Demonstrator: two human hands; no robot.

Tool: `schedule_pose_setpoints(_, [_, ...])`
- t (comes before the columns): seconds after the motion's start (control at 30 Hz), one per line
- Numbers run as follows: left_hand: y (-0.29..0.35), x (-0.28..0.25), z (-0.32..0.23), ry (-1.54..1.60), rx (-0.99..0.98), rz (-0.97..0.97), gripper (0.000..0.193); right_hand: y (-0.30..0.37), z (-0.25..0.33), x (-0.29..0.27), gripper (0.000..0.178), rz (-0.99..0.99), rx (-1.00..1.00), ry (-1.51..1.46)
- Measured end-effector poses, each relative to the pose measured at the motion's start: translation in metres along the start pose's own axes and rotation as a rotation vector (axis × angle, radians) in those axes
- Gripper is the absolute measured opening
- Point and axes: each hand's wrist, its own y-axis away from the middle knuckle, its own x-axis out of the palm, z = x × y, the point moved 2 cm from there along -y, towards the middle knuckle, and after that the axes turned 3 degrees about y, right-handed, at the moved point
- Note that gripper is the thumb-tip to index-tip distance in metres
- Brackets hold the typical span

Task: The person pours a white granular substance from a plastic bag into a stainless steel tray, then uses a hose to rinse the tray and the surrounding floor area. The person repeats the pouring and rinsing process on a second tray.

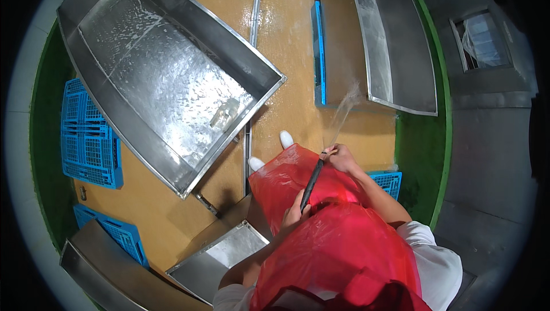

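Observation:
My left hand (295, 213) is closed round the lower part of a black hose (311, 184) in front of my red apron (338, 236). At the hose's upper end, my right hand (342, 158) pinches its mouth between the fingers. A thin jet of water (342, 115) leaves the mouth and breaks into spray against the side of a long metal trough (375, 42) on the right. How the hose runs below my left hand is hidden.
A large wet metal tub (166, 76) stands at left, its corner near my white boots (256, 164). Smaller metal bins (220, 256) sit at lower left. Blue plastic pallets (89, 133) line the green wall base. A drain channel (248, 145) crosses the wet tan floor.

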Motion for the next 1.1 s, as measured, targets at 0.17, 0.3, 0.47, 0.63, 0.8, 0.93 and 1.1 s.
schedule_pose_setpoints(0.17, [-0.002,-0.002,0.008,-0.155,0.005,-0.212,0.064,-0.031,0.066,0.042,0.042,0.291,0.116,-0.336])
schedule_pose_setpoints(0.3, [0.001,-0.001,0.011,-0.200,0.237,-0.466,0.062,-0.024,0.106,0.104,0.028,0.277,0.243,-0.845])
schedule_pose_setpoints(0.47, [0.009,0.004,-0.006,-0.133,0.037,-0.565,0.065,-0.026,0.123,0.133,0.027,0.462,0.288,-0.911])
schedule_pose_setpoints(0.63, [-0.006,0.024,0.008,-0.051,0.066,-0.731,0.066,-0.022,0.165,0.134,0.033,0.676,0.296,-0.740])
schedule_pose_setpoints(0.8, [-0.037,0.065,0.003,0.008,0.156,-0.963,0.055,-0.017,0.179,0.104,0.032,0.857,0.283,-0.674])
schedule_pose_setpoints(0.93, [-0.058,0.110,-0.033,0.110,0.033,-1.156,0.041,-0.032,0.158,0.075,0.031,0.957,0.274,-0.607])
schedule_pose_setpoints(1.1, [-0.073,0.185,-0.030,0.287,-0.080,-1.228,0.041,-0.025,0.121,0.037,0.031,1.123,0.205,-0.484])
